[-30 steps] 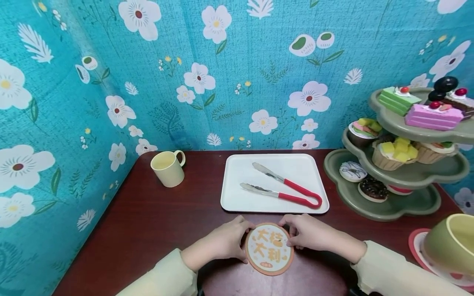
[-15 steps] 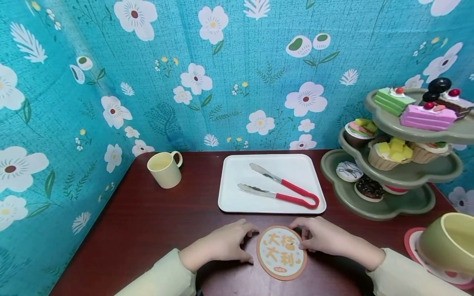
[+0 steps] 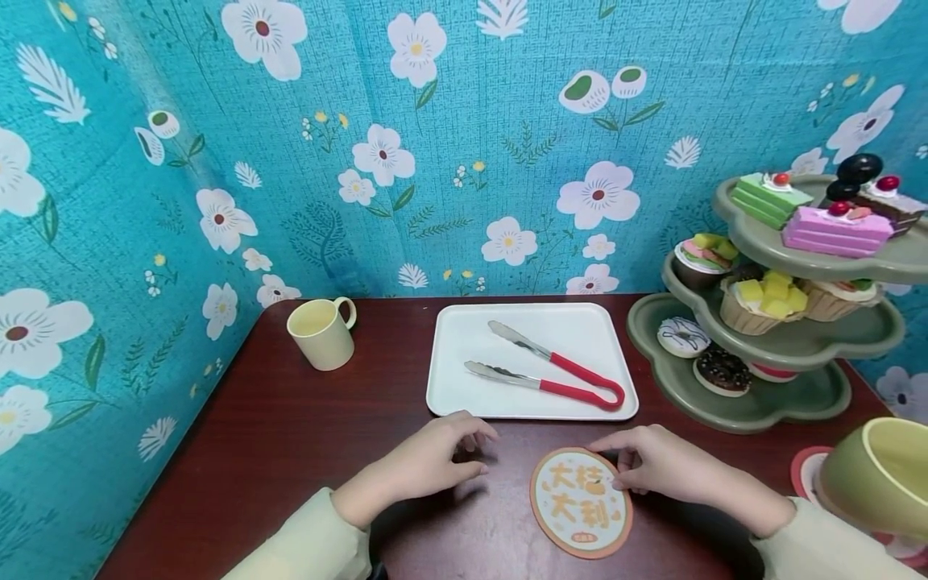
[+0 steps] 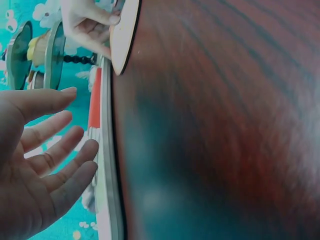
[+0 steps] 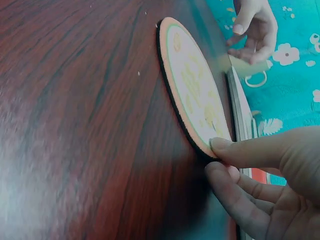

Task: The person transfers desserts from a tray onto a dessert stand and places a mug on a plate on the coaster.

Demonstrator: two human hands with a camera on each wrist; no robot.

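Note:
A round coaster (image 3: 582, 503) with an orange rim, a white face and orange characters is close over the front of the table. My right hand (image 3: 670, 467) pinches its right edge; in the right wrist view the thumb (image 5: 250, 152) lies on the printed face and fingers are below the dark underside. My left hand (image 3: 435, 455) is to the left of the coaster, apart from it, holding nothing. Its fingers are spread and relaxed in the left wrist view. Behind both hands lies a white tray (image 3: 453, 387) bearing red-handled metal tongs (image 3: 573, 392).
A cream mug (image 3: 322, 337) stands at the back left. At the right is a green three-tier stand (image 3: 754, 415) with toy cakes, cupcakes and donuts. A green cup (image 3: 880, 475) sits on a red-rimmed coaster (image 3: 801, 467) at the front right. Floral cloth hangs behind the table.
The left hand has let go of the coaster and drawn away to the left. The right hand has carried the coaster to the right and slightly nearer the front.

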